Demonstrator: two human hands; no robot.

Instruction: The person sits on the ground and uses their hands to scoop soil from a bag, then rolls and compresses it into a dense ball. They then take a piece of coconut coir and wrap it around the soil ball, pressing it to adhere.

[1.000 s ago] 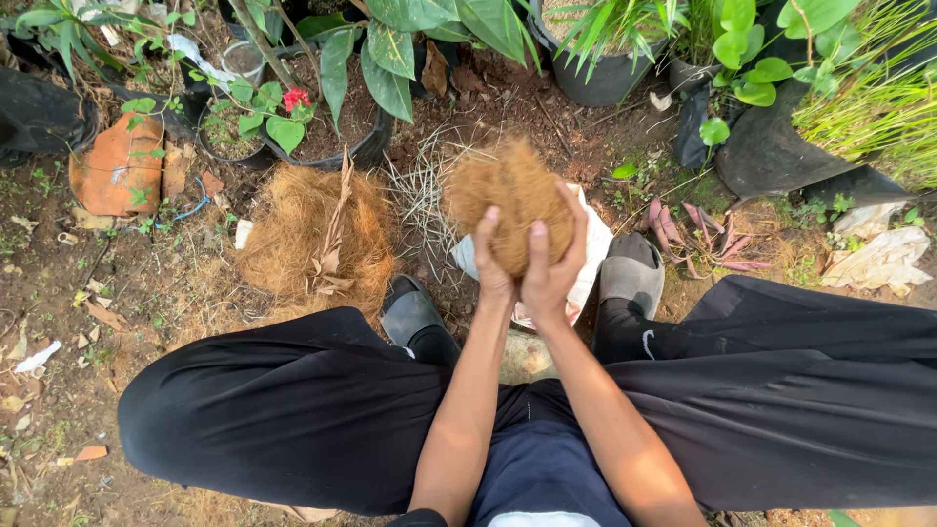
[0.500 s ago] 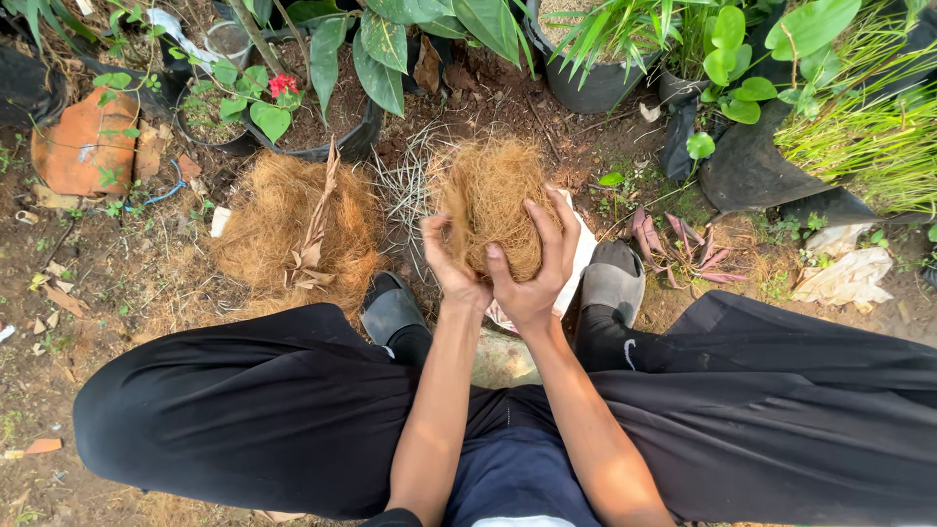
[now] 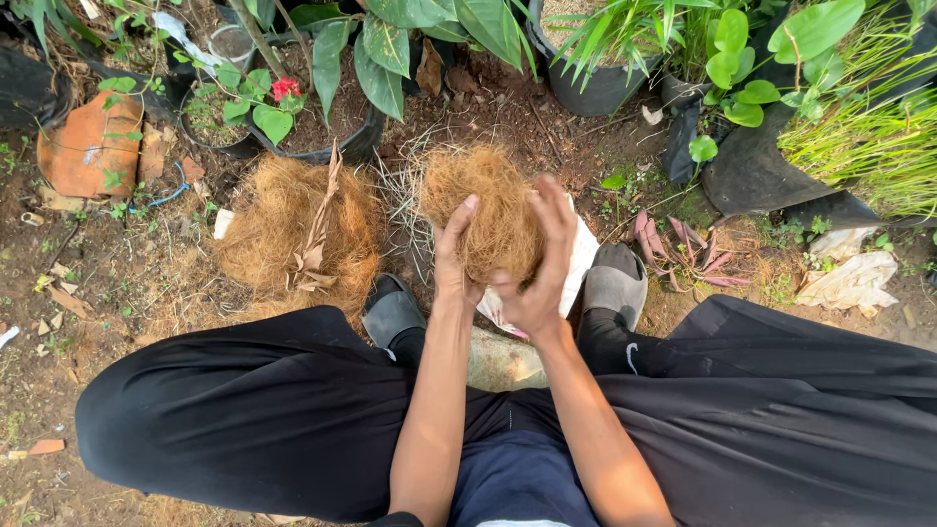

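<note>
Far left a broken clay pot (image 3: 88,146) lies on the soil, and next to it sits a black pot (image 3: 322,127) with a red flower (image 3: 286,88). Below that a loose heap of fibre (image 3: 293,234) rests on the ground with a dry leaf on top — untouched, apart from my hands. Then my left hand (image 3: 454,259), fingers (image 3: 467,210) stretched up flat against the left side of the fibre wad (image 3: 493,210), which I hold up above my feet. My right hand (image 3: 542,268) cups its other side, fingers curled round it, so the wad is pressed between both palms. It looks roughly rounded but shaggy at the top — I judge the shaping partly done, with the heap left to work through. Under my hands a white bag (image 3: 584,259) shows between my grey shoes (image 3: 613,283). Right of those stand more potted plants (image 3: 742,78).
</note>
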